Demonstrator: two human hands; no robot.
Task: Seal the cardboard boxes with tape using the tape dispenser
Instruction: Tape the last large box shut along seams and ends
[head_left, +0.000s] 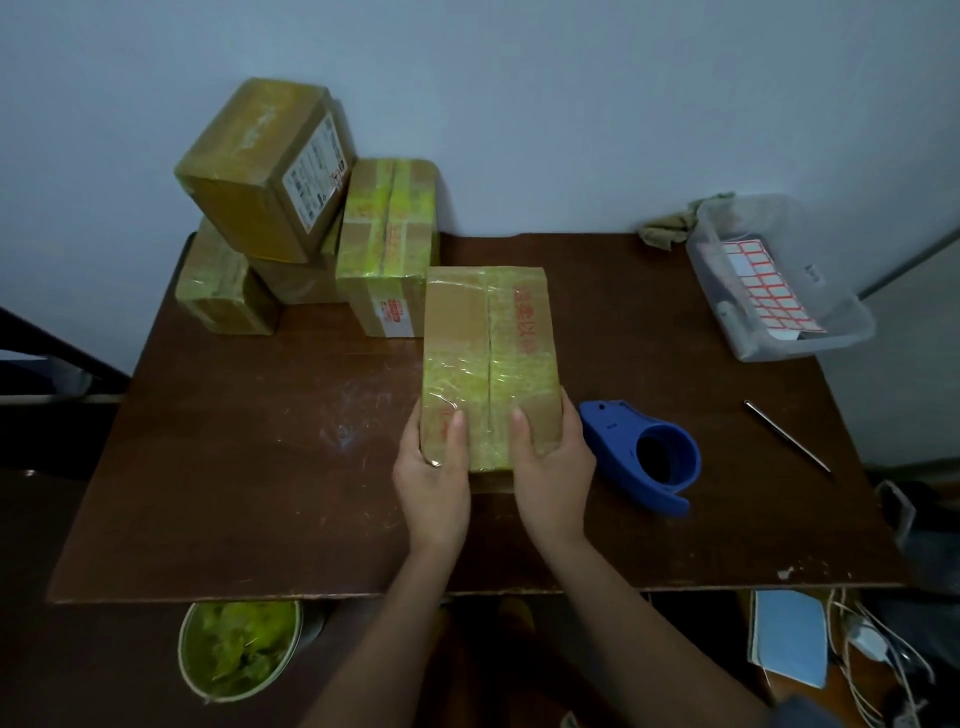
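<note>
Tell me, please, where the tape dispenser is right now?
The blue tape dispenser lies on the table, just right of the box both hands hold.

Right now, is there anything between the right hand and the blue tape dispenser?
Nothing visible. The right hand grips the near end of the cardboard box, and the blue tape dispenser lies just to its right on the bare brown table.

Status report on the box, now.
Left hand and right hand grip box at near end. Dispenser idle beside right hand. Nothing in the way.
</note>
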